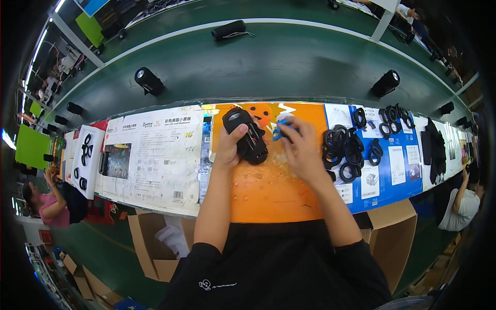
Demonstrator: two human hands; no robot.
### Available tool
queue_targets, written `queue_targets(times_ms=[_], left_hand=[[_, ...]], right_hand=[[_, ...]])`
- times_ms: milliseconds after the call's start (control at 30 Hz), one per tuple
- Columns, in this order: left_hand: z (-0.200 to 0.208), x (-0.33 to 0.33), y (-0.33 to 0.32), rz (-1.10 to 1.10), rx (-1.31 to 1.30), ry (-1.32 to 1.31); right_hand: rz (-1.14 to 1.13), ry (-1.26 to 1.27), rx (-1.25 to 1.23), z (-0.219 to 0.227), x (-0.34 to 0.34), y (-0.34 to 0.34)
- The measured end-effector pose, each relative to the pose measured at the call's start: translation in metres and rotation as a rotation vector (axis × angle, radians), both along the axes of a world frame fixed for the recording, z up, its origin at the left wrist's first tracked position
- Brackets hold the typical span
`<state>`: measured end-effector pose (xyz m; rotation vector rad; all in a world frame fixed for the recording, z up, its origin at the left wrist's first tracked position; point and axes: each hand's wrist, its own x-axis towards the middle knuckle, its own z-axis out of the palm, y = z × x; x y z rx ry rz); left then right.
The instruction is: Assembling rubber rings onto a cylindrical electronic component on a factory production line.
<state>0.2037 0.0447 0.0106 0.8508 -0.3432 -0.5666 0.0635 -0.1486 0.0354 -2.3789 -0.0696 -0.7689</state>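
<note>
Speaker (254, 144), black and cylindrical, slants in the left grip (229, 147), clamped by thumb and fingers over the orange-covered part of the counter (268, 201). Just right of it, the right grip (304, 152) is pinched together on a small blue item (278, 134), its kind unclear. Farther right lie black rings (336, 136); beyond both grips stand other black speakers (149, 82).

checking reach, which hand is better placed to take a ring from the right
Probably the right hand: it is nearer those rings, though it may hold something blue. The left hand is farther and holds the black cylinder.
</note>
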Motion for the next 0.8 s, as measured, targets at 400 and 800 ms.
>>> queue_targets(times_ms=[400, 800], left_hand=[[0.011, -0.002, -0.001, -0.097, 0.004, -0.085], [0.015, -0.016, -0.004, -0.080, 0.226, -0.302]], right_hand=[[0.069, 0.346, 0.181, 0.025, 0.013, -0.040], [0.588, 0.601, 0.612, 0.097, 0.080, -0.055]])
